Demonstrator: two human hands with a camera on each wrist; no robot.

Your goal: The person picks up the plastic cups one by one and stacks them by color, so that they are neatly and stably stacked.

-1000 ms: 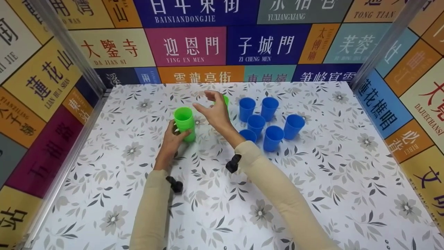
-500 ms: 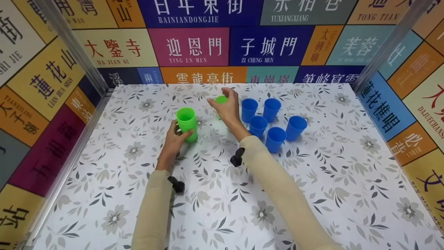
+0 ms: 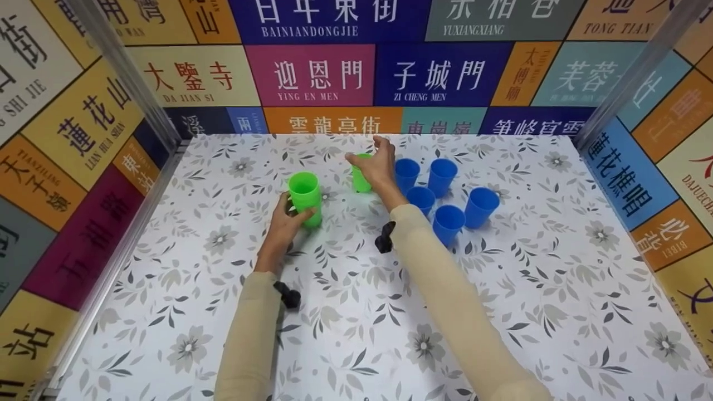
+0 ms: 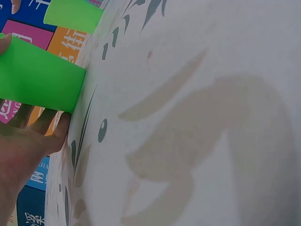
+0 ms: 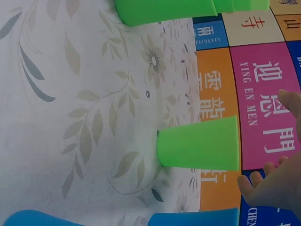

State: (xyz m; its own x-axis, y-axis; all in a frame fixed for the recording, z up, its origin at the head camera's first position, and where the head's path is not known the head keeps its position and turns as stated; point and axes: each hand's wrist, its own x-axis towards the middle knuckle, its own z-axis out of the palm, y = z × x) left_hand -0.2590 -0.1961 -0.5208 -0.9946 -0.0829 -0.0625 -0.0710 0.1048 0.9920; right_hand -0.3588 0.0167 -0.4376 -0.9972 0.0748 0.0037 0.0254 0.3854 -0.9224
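While L hand (image 3: 284,220) grips grn cups (image 3: 306,196), R hand (image 3: 380,169) hovers.

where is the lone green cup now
In the head view, the lone green cup stands by the right hand, between the green cup stack on its left and the blue cups.

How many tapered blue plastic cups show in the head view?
5: back-left blue cup, back-right blue cup, middle blue cup, front blue cup, rightmost blue cup. The beige right sleeve may hide another.
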